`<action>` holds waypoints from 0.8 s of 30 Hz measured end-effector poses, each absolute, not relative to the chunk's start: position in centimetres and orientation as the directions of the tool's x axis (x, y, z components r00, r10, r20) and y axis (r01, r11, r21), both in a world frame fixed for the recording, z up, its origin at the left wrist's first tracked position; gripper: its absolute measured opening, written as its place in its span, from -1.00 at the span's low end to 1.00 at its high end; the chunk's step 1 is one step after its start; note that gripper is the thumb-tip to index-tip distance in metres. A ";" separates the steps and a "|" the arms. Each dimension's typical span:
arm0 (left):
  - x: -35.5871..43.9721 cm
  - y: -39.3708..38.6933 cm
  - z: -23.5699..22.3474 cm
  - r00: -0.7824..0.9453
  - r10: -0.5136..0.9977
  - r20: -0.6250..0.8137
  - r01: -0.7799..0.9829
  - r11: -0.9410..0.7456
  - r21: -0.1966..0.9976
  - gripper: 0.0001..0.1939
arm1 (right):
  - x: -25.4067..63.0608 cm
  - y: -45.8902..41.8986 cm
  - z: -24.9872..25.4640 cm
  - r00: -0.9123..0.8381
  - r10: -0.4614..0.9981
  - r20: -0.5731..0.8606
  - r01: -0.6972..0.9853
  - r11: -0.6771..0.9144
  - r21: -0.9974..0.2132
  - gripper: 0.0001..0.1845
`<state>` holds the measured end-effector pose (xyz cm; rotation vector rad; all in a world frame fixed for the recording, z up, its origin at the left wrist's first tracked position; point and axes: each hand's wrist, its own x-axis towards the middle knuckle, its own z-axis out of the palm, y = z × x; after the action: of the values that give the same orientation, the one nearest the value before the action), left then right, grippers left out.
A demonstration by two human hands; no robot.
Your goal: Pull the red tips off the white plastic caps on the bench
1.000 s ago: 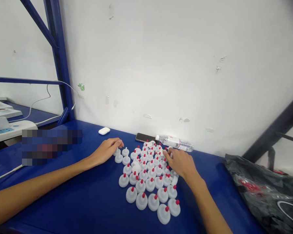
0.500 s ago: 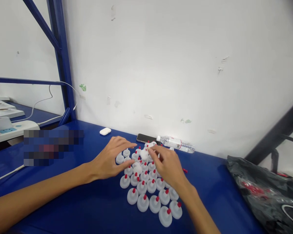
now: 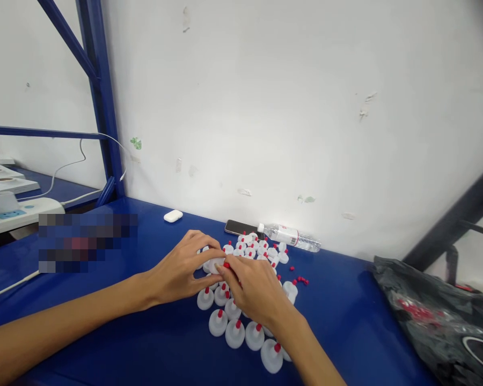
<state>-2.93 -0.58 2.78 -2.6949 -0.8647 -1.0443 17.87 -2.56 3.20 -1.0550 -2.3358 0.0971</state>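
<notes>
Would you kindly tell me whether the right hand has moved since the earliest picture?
Yes, the right hand has moved left, away from below the plastic bottle, and is now close to the left hand.

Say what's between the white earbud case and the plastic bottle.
Head view shows a black smartphone between the white earbud case and the plastic bottle.

round translucent white cap (image 3: 215, 265), tilted, red tip (image 3: 226, 265) rightward, above clustered similar caps (image 3: 234, 334), mostly red-tipped

Right hand (image 3: 251, 284) hides some white lids (image 3: 234, 338); black bag (image 3: 402, 281) cropped at right.
</notes>
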 end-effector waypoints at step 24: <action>-6.0 5.0 1.4 0.202 0.857 0.474 0.433 -0.512 0.742 -0.70 | 29.5 0.8 6.0 -0.096 0.907 0.411 0.912 0.246 -0.330 -0.57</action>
<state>-5.97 5.02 1.45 -2.7453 -1.6177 -1.6957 29.52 0.81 6.02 -1.6521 -1.9911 -0.0119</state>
